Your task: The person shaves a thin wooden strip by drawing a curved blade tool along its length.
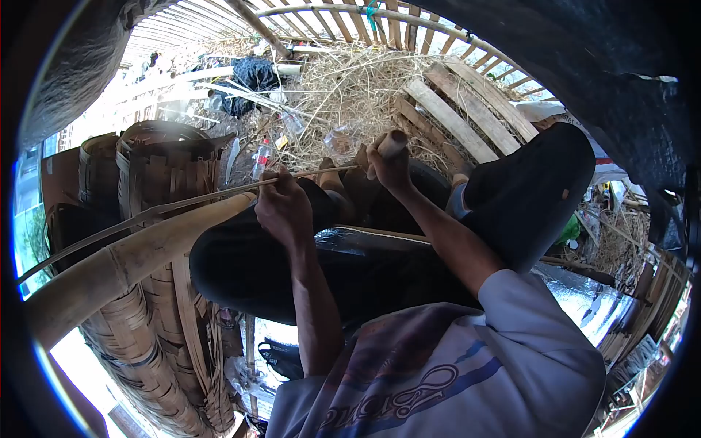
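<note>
Now, widest in view are the seated worker's dark-trousered legs point(544, 193), spread left and right with the action right between the knees: if the hand on the tool slipped, a thigh or shin could take the knock. Over at the left of the frame, the woven bamboo pieces point(164, 182) crowd in, and a snag on their ragged edges could jerk the work sideways. Below them comes the thick bamboo pole point(139, 255), slanting up from the lower left toward the left knee; should it roll, the knee could be nudged and the aim spoiled.

Then the long, thin bamboo strip point(208, 196), running from the far left edge to the middle of the frame. All that length hangs out beyond the grip, so its own weight could make it whip or twist, and too hard a bend could split it. Here's the left hand point(285, 210), fingers pinched on the strip near its inner end; a splintery edge could bite if the strip slid. Up at centre, the right hand point(389, 166) is wrapped around a stout wooden handle point(394, 143), close by the strip's tip. Its working end can't be made out, so a blade there, if any, might catch unseen fingers.
</note>
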Available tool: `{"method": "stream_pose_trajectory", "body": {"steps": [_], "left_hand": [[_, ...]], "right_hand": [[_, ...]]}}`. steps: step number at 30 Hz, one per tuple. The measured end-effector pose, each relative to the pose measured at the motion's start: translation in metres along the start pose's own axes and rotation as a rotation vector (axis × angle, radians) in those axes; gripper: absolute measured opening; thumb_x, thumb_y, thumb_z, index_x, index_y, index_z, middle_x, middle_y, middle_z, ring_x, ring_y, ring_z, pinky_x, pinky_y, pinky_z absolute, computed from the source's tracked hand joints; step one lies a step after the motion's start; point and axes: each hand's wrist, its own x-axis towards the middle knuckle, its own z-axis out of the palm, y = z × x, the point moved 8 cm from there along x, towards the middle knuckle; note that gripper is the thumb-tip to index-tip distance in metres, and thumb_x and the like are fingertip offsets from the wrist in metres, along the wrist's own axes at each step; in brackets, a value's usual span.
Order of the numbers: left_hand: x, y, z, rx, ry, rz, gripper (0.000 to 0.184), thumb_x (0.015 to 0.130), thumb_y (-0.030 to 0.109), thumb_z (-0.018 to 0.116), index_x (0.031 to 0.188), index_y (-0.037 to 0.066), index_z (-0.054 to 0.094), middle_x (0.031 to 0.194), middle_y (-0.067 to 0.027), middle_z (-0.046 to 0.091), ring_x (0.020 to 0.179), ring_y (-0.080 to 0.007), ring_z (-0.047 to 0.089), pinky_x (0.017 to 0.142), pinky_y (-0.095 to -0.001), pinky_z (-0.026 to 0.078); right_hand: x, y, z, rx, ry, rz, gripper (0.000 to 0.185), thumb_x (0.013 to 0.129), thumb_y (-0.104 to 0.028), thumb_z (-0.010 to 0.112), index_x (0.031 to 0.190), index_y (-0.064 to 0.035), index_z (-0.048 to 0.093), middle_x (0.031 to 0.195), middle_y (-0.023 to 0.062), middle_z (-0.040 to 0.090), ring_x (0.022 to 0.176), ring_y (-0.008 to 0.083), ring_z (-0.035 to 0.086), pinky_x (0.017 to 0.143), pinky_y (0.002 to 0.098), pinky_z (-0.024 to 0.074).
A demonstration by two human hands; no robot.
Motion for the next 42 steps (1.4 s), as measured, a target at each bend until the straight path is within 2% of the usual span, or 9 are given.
{"method": "stream_pose_trajectory", "body": {"steps": [3, 5, 10, 14, 18, 21, 26, 29, 42], "left_hand": [[-0.003, 0.000, -0.002, -0.024, 0.012, -0.003, 0.021, 0.088, 0.026, 0.060, 0.083, 0.006, 0.065, 0.076, -0.0166, 0.068, 0.075, -0.0368, 0.066, 0.066, -0.0458, 0.050], [-0.003, -0.003, -0.002, -0.007, 0.022, 0.002, 0.021, 0.088, 0.026, 0.060, 0.084, 0.006, 0.065, 0.076, -0.0167, 0.068, 0.075, -0.0371, 0.066, 0.066, -0.0460, 0.050], [-0.001, 0.003, -0.002, 0.019, 0.060, 0.035, 0.021, 0.088, 0.025, 0.060, 0.084, 0.005, 0.064, 0.075, -0.0171, 0.067, 0.074, -0.0379, 0.066, 0.065, -0.0459, 0.049], [-0.005, -0.008, -0.001, -0.045, 0.020, -0.014, 0.021, 0.088, 0.025, 0.060, 0.084, 0.005, 0.064, 0.076, -0.0172, 0.068, 0.073, -0.0381, 0.066, 0.065, -0.0453, 0.050], [-0.005, -0.003, -0.001, -0.045, 0.020, 0.013, 0.021, 0.088, 0.025, 0.061, 0.084, 0.004, 0.064, 0.076, -0.0179, 0.068, 0.075, -0.0384, 0.066, 0.066, -0.0455, 0.050], [-0.005, 0.000, 0.001, -0.017, 0.031, 0.028, 0.021, 0.088, 0.024, 0.060, 0.083, 0.004, 0.064, 0.076, -0.0178, 0.067, 0.075, -0.0386, 0.066, 0.066, -0.0463, 0.050], [-0.007, -0.003, 0.002, -0.019, 0.025, 0.023, 0.021, 0.088, 0.023, 0.060, 0.080, 0.004, 0.062, 0.074, -0.0176, 0.067, 0.073, -0.0392, 0.065, 0.065, -0.0469, 0.049], [-0.009, 0.000, 0.003, -0.019, 0.023, 0.054, 0.021, 0.088, 0.023, 0.060, 0.079, 0.004, 0.061, 0.074, -0.0176, 0.067, 0.073, -0.0395, 0.065, 0.065, -0.0469, 0.049], [-0.005, -0.001, 0.006, 0.016, 0.002, 0.058, 0.024, 0.088, 0.027, 0.059, 0.084, 0.003, 0.063, 0.075, -0.0179, 0.067, 0.075, -0.0393, 0.065, 0.066, -0.0480, 0.049]], "right_hand": [[0.008, -0.004, 0.002, 0.357, 0.053, 0.094, 0.008, 0.081, 0.001, 0.060, 0.080, -0.0041, 0.054, 0.059, 0.0046, 0.058, 0.045, 0.0129, 0.058, 0.035, 0.0257, 0.0406], [0.008, -0.016, -0.002, 0.501, 0.121, 0.096, 0.011, 0.081, 0.002, 0.058, 0.077, -0.0066, 0.052, 0.065, 0.0019, 0.056, 0.060, 0.0110, 0.059, 0.054, 0.0258, 0.0467], [-0.010, 0.030, 0.004, 0.015, 0.002, 0.159, 0.012, 0.082, 0.002, 0.058, 0.076, -0.0060, 0.051, 0.067, 0.0042, 0.057, 0.060, 0.0112, 0.057, 0.056, 0.0264, 0.0473], [0.004, -0.001, -0.001, 0.446, 0.088, 0.131, 0.012, 0.079, 0.004, 0.057, 0.076, -0.0053, 0.052, 0.067, 0.0043, 0.057, 0.059, 0.0126, 0.057, 0.056, 0.0264, 0.0470], [-0.005, 0.004, 0.002, -0.057, 0.050, 0.002, 0.007, 0.078, 0.000, 0.060, 0.079, -0.0045, 0.054, 0.067, 0.0040, 0.059, 0.060, 0.0128, 0.059, 0.054, 0.0271, 0.0469], [-0.008, 0.021, -0.005, 0.102, 0.018, 0.286, 0.007, 0.078, -0.002, 0.061, 0.079, -0.0042, 0.055, 0.067, 0.0042, 0.059, 0.060, 0.0123, 0.059, 0.054, 0.0268, 0.0466], [0.010, 0.021, -0.011, 0.361, 0.142, 0.087, 0.010, 0.080, -0.003, 0.063, 0.078, -0.0049, 0.054, 0.065, 0.0041, 0.057, 0.059, 0.0109, 0.060, 0.052, 0.0262, 0.0470], [-0.009, 0.052, 0.001, -0.031, 0.008, 0.022, 0.008, 0.078, -0.004, 0.062, 0.073, -0.0043, 0.057, 0.061, 0.0053, 0.061, 0.058, 0.0126, 0.063, 0.050, 0.0262, 0.0461], [0.005, 0.050, -0.005, -0.020, 0.010, 0.217, 0.005, 0.077, -0.004, 0.061, 0.077, -0.0039, 0.056, 0.063, 0.0047, 0.059, 0.057, 0.0137, 0.059, 0.054, 0.0281, 0.0466]]}}
